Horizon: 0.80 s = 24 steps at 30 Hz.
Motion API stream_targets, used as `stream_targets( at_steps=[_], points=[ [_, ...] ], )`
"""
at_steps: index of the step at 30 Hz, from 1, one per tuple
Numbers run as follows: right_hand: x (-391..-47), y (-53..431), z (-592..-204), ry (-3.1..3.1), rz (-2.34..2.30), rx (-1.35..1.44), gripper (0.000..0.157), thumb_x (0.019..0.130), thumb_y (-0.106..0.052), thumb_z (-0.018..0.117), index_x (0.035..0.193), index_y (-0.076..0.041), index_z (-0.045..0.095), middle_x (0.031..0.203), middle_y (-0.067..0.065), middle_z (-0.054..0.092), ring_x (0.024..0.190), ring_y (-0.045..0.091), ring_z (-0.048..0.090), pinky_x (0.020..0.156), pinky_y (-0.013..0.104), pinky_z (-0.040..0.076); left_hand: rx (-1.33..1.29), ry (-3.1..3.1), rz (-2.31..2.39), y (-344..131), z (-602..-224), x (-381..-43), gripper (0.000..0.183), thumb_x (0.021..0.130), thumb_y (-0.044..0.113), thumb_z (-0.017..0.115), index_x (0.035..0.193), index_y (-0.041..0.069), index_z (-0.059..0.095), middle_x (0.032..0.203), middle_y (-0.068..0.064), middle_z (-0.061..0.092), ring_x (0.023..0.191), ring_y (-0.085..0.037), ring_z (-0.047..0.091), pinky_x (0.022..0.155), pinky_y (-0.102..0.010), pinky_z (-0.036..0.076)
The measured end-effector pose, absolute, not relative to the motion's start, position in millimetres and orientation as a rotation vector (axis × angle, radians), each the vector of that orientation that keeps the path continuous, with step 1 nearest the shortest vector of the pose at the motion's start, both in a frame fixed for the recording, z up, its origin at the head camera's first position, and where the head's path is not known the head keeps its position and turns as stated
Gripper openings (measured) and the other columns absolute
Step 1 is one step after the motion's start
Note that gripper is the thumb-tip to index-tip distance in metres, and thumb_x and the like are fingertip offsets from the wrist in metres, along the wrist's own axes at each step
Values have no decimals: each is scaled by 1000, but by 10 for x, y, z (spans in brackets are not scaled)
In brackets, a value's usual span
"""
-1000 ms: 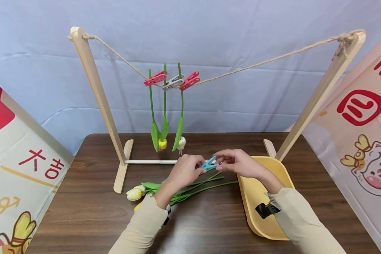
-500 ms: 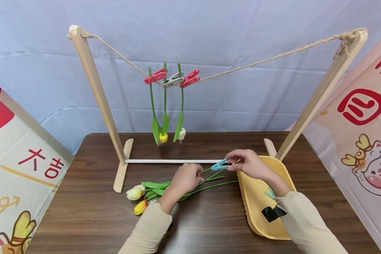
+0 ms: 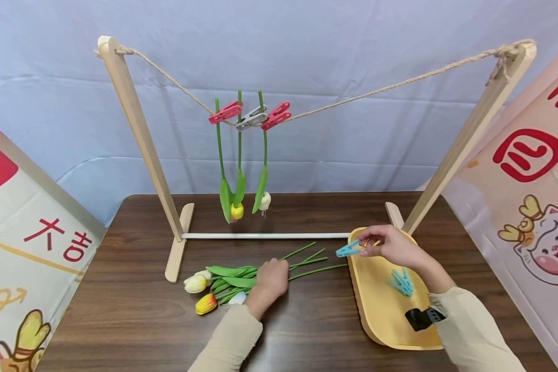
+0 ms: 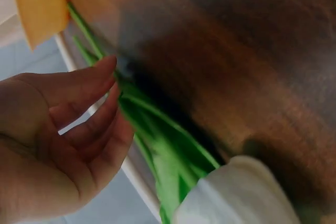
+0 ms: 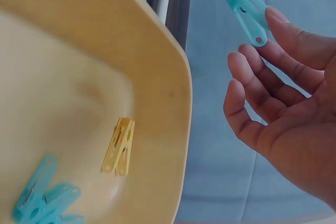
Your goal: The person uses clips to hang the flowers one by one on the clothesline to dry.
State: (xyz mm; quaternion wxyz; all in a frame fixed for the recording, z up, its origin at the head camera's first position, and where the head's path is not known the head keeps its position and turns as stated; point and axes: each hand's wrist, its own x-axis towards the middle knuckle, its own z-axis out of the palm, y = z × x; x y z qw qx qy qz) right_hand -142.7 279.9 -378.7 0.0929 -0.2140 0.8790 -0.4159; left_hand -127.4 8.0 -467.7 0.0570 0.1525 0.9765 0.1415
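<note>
My right hand (image 3: 390, 248) pinches a blue clothespin (image 3: 348, 249) by one end, between thumb and index finger, above the left rim of the yellow basin. The other fingers are loosely bent in the right wrist view. My left hand (image 3: 272, 281) is down on a bunch of tulips lying on the table, thumb and fingers closing around a green stem (image 4: 84, 27). A white tulip head (image 4: 236, 195) shows close to that hand. Other tulip heads, two whitish (image 3: 195, 283) and one orange-yellow (image 3: 206, 304), lie to the left.
The yellow basin (image 3: 372, 330) holds blue clothespins (image 3: 402, 281) and a yellow clothespin (image 5: 118, 147). Behind, a wooden frame (image 3: 141, 139) carries a sagging rope (image 3: 381, 89). Three tulips hang upside down from it by pink and grey clothespins (image 3: 252, 118). A white rod (image 3: 265, 236) joins the frame's feet.
My right hand has carried the blue clothespin rightward to the basin's rim. My left hand has let go of the clothespin and come down onto the tulip stems.
</note>
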Motion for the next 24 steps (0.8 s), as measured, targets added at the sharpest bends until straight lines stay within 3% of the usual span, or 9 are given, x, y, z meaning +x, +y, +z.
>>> stream_targets(
  at_steps=[10, 18, 20, 24],
  points=[
    [-1428, 2922, -3745, 2586, -1244, -533, 22, 78, 2, 67, 98, 9, 61, 83, 11, 61, 73, 14, 56, 62, 26, 49, 467, 2997, 325, 77, -4652, -1236, 11, 78, 2, 60, 69, 8, 61, 72, -12, 62, 64, -28, 62, 48, -39, 48],
    [-1443, 3092, -3717, 2675, -1187, -471, 21, 79, -1, 67, 98, 7, 62, 82, 9, 61, 71, 13, 56, 62, 25, 48, 499, 3028, 449, -92, -4297, -1216, 27, 75, -4, 58, 56, 13, 49, 62, -7, 58, 57, -27, 60, 42, -37, 43],
    [-1440, 3122, -3710, 2691, -1167, -456, 22, 80, -3, 67, 98, 7, 62, 82, 9, 61, 71, 12, 56, 62, 25, 48, 504, 3022, 487, -148, -4179, -1223, 33, 72, -8, 56, 54, 14, 41, 56, -3, 50, 53, -22, 55, 40, -33, 38],
    [-1430, 3153, -3703, 2699, -1172, -421, 22, 81, -5, 68, 98, 8, 62, 82, 9, 61, 71, 13, 56, 62, 25, 47, 519, 2998, 606, -263, -3880, -1237, 32, 67, -12, 53, 56, 14, 39, 56, 1, 38, 51, -16, 38, 42, -29, 30]
  ],
)
